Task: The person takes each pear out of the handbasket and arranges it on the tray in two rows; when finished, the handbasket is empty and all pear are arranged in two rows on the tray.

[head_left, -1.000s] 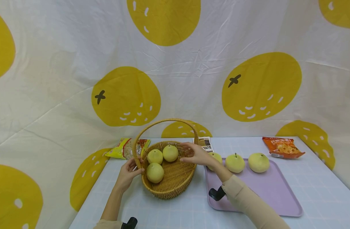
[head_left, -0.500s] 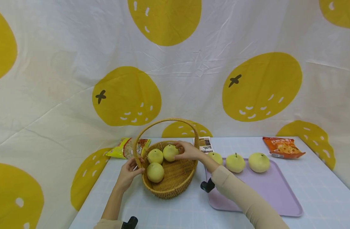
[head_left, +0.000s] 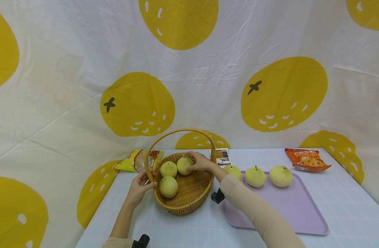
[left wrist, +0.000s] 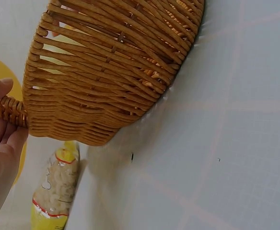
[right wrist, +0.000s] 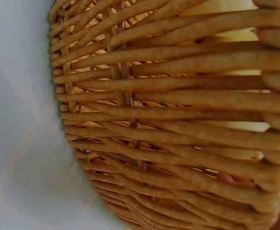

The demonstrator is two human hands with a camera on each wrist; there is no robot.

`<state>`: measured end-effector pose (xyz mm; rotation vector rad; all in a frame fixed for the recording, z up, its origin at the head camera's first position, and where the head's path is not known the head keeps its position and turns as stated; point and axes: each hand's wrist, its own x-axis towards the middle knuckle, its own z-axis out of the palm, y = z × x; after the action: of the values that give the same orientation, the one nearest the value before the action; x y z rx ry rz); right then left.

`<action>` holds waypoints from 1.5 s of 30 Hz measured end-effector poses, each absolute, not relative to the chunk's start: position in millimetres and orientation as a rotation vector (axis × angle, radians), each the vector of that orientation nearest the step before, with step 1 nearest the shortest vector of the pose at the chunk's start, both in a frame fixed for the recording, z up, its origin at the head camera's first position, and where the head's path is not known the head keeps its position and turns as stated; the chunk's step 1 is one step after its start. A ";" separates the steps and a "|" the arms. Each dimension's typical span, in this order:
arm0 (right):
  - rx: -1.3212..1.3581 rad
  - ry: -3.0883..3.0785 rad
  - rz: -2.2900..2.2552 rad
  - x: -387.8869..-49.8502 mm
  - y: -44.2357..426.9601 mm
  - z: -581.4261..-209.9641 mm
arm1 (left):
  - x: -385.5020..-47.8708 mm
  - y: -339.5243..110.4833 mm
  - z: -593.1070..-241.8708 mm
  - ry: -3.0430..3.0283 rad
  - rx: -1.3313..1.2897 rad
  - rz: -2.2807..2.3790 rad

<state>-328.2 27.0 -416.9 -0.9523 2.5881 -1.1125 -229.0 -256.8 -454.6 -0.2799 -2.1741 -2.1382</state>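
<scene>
A wicker basket (head_left: 183, 206) with a tall arched handle stands on the table. My left hand (head_left: 138, 190) grips the base of its handle at the left; the left wrist view shows thumb and fingers (left wrist: 4, 148) round the woven handle (left wrist: 8, 109). Three pale yellow pears lie inside: a front pear (head_left: 168, 187), a back left pear (head_left: 168, 169) and a back right pear (head_left: 183, 165). My right hand (head_left: 202, 162) reaches in over the right rim and holds the back right pear between thumb and fingers. In the right wrist view, the basket wall (right wrist: 178, 100) hides most of that hand.
A lilac tray (head_left: 288, 213) on the right bears more pears (head_left: 280, 176) along its back edge. Behind it lies an orange snack bag (head_left: 307, 159). A yellow snack bag (head_left: 132, 161) and a printed packet (head_left: 223, 156) lie behind the basket. A patterned cloth hangs at the back.
My right hand has moved left inside the basket, from beside the back right pear to a hold on it. The left hand has kept its grip on the handle.
</scene>
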 end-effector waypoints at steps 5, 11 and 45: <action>-0.932 2.572 -1.085 -331.6 24.5 -424.2 | -229.4 -256.9 -455.5 -2.170 -0.296 -2.137; -0.934 2.623 -1.028 -330.8 23.1 -429.3 | -228.8 -257.1 -456.9 -2.162 -0.313 -2.128; -0.870 2.594 -1.230 -312.8 28.1 -438.0 | -227.9 -255.6 -456.0 -2.151 -0.272 -2.130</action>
<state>-312.8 28.1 -438.0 -0.8698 2.5945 -1.2299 -227.9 -255.6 -456.0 -0.2718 -2.1511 -2.1297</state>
